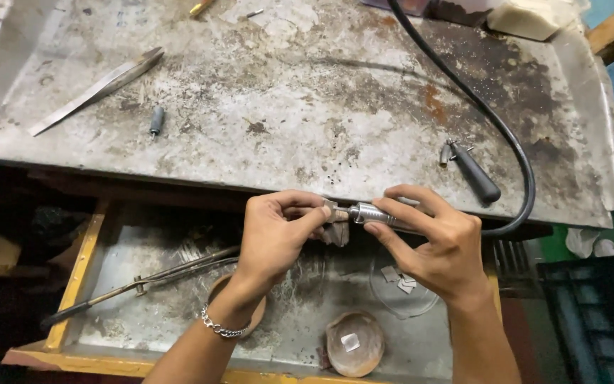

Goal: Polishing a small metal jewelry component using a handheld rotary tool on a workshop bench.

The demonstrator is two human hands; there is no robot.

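Observation:
My right hand [438,242] grips a silver rotary handpiece [372,213] fed by a black flexible cable [513,149] that curves across the bench. My left hand [278,227], with a chain bracelet on its wrist, pinches a small flat metal piece [330,208] against a wooden bench peg [337,231]. The tool's tip meets that piece. Both hands hover over an open drawer [79,263] with a yellow frame.
The worn metal benchtop [307,107] carries long tweezers [97,89], a small dark cylinder [156,119] and a black-handled tool [474,172]. The drawer holds long pliers [143,281], a shallow bowl with a metal square [353,343] and a clear dish of metal bits [401,284].

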